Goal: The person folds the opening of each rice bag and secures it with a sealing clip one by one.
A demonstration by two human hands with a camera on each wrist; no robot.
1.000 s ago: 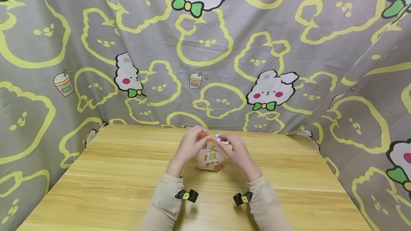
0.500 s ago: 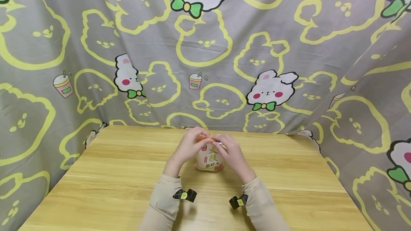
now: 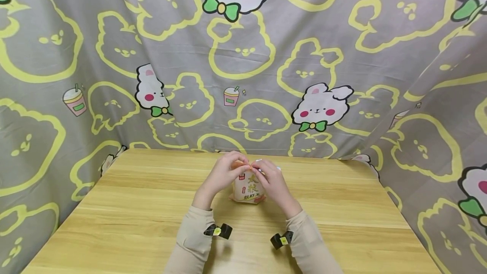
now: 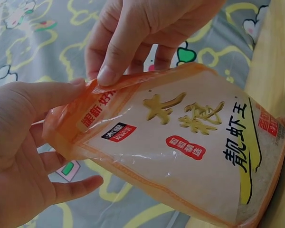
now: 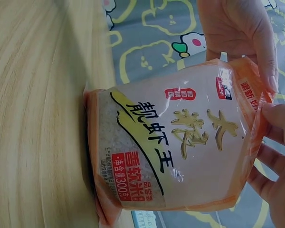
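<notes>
Nearest are two beige cloth sleeves (image 3: 192,236). Beyond them, the left hand (image 3: 220,174) and the right hand (image 3: 274,181) both pinch the top edge of a white-and-orange plastic rice bag (image 3: 246,187), which stands upright on the pale wooden table (image 3: 152,206), around the middle, toward the far side. The step seems to be working this edge; the next move probably calls for a firm, even pinch. Compared with one second ago, the right fingertips are farther left, close beside the left ones. Farthest hangs a grey cartoon-printed curtain (image 3: 258,90).
</notes>
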